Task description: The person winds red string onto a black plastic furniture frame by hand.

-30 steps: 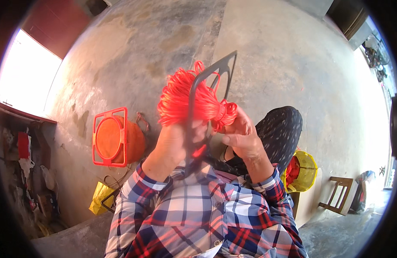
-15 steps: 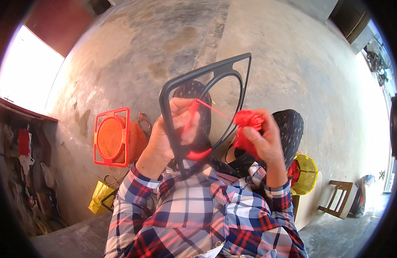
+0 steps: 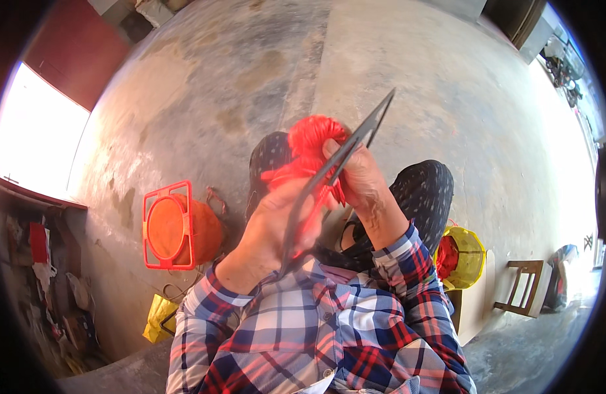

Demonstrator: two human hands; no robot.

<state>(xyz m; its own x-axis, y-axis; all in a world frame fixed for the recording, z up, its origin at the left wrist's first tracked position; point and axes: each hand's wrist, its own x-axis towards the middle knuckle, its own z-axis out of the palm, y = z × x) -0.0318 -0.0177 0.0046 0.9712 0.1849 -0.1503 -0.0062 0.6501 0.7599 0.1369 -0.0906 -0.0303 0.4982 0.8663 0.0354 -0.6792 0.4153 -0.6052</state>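
Note:
A dark grey plastic frame [image 3: 349, 150] with a rounded opening is held up in front of me, now turned nearly edge-on. My left hand [image 3: 267, 220] is closed round its near side, where red cord is wound, though the grip is partly blurred. In my right hand [image 3: 363, 176] is a bundle of bright red cord [image 3: 311, 134], pinched with the thumb on top. The bundle lies behind and to the left of the frame's edge, close to my left fingers. Part of the right hand's fingers is hidden behind the frame.
On the floor at left, a red square frame [image 3: 146, 230] leans against an orange round container [image 3: 207, 230]. Lower left lies a yellow bag [image 3: 159, 316]. A yellow container [image 3: 475, 249] with red material stands at right, near a small wooden stool [image 3: 536, 289].
The frame has turned from showing its wide face to nearly edge-on. My right hand has carried the red bundle leftward and up, passing it across the frame to beside my left hand.

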